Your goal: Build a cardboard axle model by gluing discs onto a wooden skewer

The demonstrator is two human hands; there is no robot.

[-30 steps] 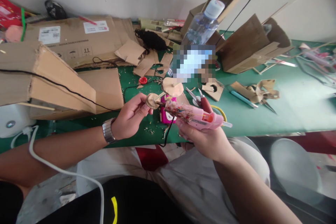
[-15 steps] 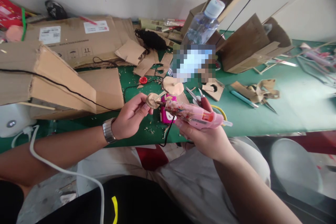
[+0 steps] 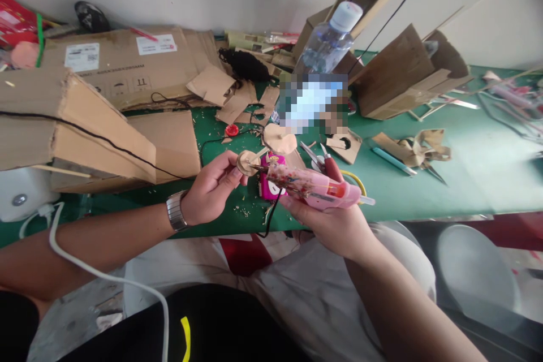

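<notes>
left hand (image 3: 212, 192): pinching small round disc (image 3: 248, 164) by its edge, above bench (image 3: 470, 181) | right hand (image 3: 335, 227): wrapped round pink glue gun (image 3: 316, 185), nozzle (image 3: 260, 168) at disc's face | risk: slipping nozzle, probably hot, could burn left fingers

A green tabletop (image 3: 458, 195) stretches across the scene under a scatter of cardboard. At far left lies a large printed carton (image 3: 169, 73) bearing white labels; nearer, a folded cardboard form (image 3: 95, 124) stands beside a white appliance (image 3: 19, 197) at the left edge. Cardboard scraps (image 3: 211, 83), a round red piece (image 3: 231, 130) and pale shavings (image 3: 244, 212) litter the middle, with a magenta case (image 3: 266, 187) toward the near side. To the right rest a holed cardboard piece (image 3: 350, 150), a teal cutter (image 3: 394, 161) and, farther back, a brown cardboard box (image 3: 392, 79).
</notes>
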